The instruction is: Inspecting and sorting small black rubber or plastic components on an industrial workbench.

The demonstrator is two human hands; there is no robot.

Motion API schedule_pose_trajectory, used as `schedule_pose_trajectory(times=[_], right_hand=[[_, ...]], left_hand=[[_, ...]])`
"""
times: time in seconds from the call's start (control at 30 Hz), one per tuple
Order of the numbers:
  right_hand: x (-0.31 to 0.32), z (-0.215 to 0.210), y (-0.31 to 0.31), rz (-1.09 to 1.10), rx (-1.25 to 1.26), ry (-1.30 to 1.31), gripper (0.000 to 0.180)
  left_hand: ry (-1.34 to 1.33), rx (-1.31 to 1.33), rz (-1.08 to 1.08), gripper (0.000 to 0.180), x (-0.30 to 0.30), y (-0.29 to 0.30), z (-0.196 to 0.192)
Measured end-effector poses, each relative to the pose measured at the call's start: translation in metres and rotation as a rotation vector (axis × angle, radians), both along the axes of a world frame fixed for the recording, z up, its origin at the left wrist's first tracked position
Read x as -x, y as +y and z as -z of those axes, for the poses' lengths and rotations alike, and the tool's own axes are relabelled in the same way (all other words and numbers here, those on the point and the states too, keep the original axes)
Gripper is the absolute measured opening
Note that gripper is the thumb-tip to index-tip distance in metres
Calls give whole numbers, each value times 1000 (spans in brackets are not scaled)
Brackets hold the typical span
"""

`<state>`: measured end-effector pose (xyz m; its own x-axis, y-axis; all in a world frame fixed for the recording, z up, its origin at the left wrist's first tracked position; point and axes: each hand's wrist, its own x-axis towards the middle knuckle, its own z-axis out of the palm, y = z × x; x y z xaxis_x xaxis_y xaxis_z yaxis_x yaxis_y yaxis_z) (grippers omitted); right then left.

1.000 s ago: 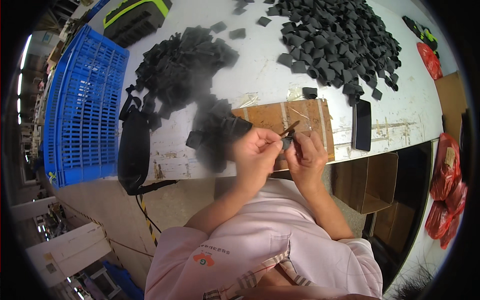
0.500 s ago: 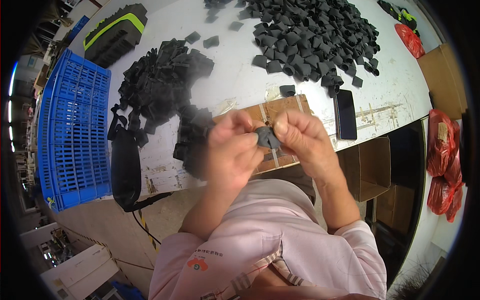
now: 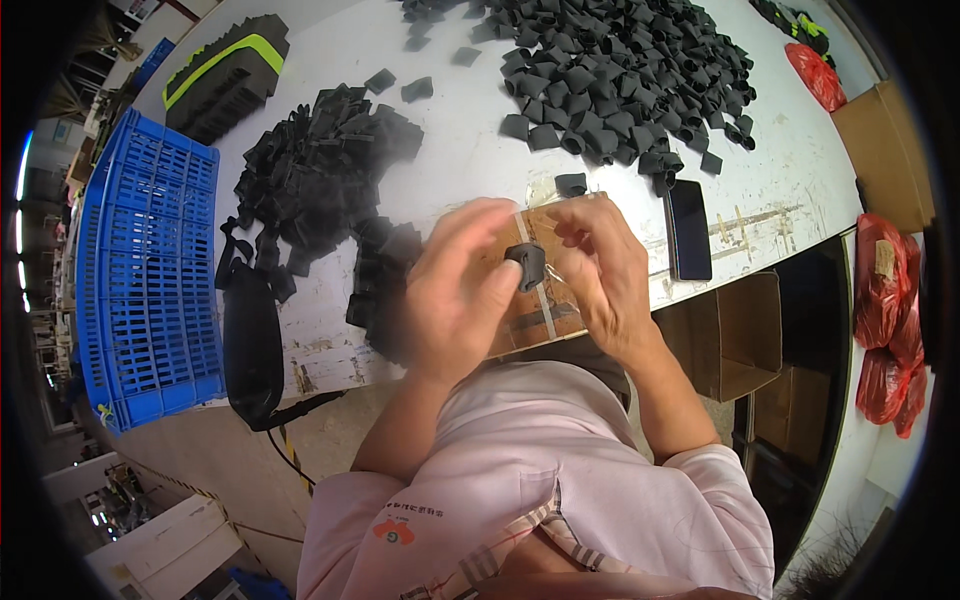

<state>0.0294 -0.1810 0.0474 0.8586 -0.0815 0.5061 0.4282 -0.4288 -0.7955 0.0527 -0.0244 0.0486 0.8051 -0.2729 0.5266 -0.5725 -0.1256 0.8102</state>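
My left hand (image 3: pixel 455 290) is blurred, its fingers stretched out and the thumb well apart from them. By the thumb tip is a small rolled dark grey fabric piece (image 3: pixel 528 266) with an open end. Whether the thumb touches or goes into it cannot be made out. My right hand (image 3: pixel 605 275) is on the other side, fingers curled, with a thin shiny metal piece (image 3: pixel 553 272) showing at the thumb side, partly hidden. Beneath both hands lies a brown board (image 3: pixel 540 322) with pale tape strips. One more dark piece (image 3: pixel 571 184) sits just beyond the board.
A large heap of dark fabric loops (image 3: pixel 620 80) covers the far right. Dark flat pieces (image 3: pixel 320 170) pile up on the left, beside a blue plastic crate (image 3: pixel 150 270) and a black elongated object (image 3: pixel 252 340). A phone (image 3: pixel 689 230) lies at the right, above an open cardboard box (image 3: pixel 750 335).
Both hands were pinching the dark fabric piece together. Now the left fingers have spread away from it, the right hand has drawn back slightly, and the shiny metal piece shows between them.
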Motion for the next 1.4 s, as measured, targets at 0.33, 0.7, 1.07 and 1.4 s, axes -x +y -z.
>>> schedule_pose_trajectory(times=[0.33,0.7,1.07,1.4], right_hand=[[9,-23,14,-93,-11,16,24],[11,10,15,-4,64,-73,12],[0,-4,10,-69,199,-105,16],[-5,-6,3,-48,307,-146,13]], left_hand=[[444,791,153,9,6,-2,15],[481,633,185,10,11,1,25],[298,384,82,7,-3,3,23],[198,125,-119,7,-4,-4,17]])
